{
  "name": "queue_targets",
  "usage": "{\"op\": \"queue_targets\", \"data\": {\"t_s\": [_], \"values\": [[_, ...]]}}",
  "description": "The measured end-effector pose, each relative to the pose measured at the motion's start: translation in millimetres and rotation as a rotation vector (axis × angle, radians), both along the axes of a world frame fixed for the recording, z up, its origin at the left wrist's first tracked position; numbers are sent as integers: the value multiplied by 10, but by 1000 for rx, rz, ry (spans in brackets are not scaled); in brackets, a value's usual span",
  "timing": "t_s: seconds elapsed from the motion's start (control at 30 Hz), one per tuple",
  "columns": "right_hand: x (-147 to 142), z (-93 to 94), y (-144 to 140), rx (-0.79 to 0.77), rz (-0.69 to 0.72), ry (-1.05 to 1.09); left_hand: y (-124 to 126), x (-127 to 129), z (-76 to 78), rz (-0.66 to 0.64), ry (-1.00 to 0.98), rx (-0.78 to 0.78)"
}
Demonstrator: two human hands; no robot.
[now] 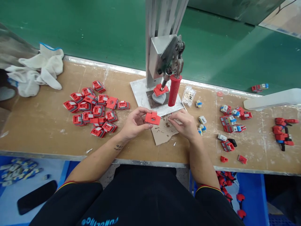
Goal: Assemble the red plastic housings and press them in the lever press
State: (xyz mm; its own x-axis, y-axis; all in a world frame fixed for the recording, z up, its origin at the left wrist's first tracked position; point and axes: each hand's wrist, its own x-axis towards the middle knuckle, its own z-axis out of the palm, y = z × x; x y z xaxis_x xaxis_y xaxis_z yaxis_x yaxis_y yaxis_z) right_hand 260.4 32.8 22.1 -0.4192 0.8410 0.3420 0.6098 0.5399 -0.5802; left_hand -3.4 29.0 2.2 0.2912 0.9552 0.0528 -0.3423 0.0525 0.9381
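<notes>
In my left hand (pixel 137 123) is a red plastic part (pixel 152 118) with a round opening, pinched between thumb and fingers. My right hand (pixel 182 123) is closed in a pinch just above a stained piece of cardboard (pixel 162 133); whatever its fingertips hold is too small to make out. Behind both hands stands a toggle press (pixel 172 59) with a red handle (pixel 174 91). Under its plunger another red plastic part (pixel 160 90) rests on a grey round fixture (pixel 159 99).
Left lies a heap of red and grey plastic parts (pixel 92 110), with white gloves (pixel 44 69) beyond. A bag of cotton swabs (pixel 188 96) is beside the press plate (pixel 141 91). Assembled toy pieces (pixel 231 121) are scattered right. Blue bins (pixel 255 194) sit below the table edge.
</notes>
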Motion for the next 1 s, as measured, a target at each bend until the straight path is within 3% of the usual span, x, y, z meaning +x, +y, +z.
{"op": "queue_targets", "data": {"t_s": [0.3,0.43,0.53,0.6,0.83,0.9,1.0], "values": [[49,37,-2,-44,31,2,-56,40,2,47,73,96],[113,134,-65,4,-111,281,-87,74,11,73,122,118],[52,182,-106,128,-231,636,-87,110,63,41,87,16],[-47,195,-134,156,-237,763,-91,145,106,1,26,-106],[-361,161,-249,42,-194,788,-243,296,201,-112,-2,-497],[-412,143,-269,7,-177,783,-276,316,213,-134,17,-532],[-474,120,-290,-41,-107,812,-289,317,226,-163,70,-450]]}}
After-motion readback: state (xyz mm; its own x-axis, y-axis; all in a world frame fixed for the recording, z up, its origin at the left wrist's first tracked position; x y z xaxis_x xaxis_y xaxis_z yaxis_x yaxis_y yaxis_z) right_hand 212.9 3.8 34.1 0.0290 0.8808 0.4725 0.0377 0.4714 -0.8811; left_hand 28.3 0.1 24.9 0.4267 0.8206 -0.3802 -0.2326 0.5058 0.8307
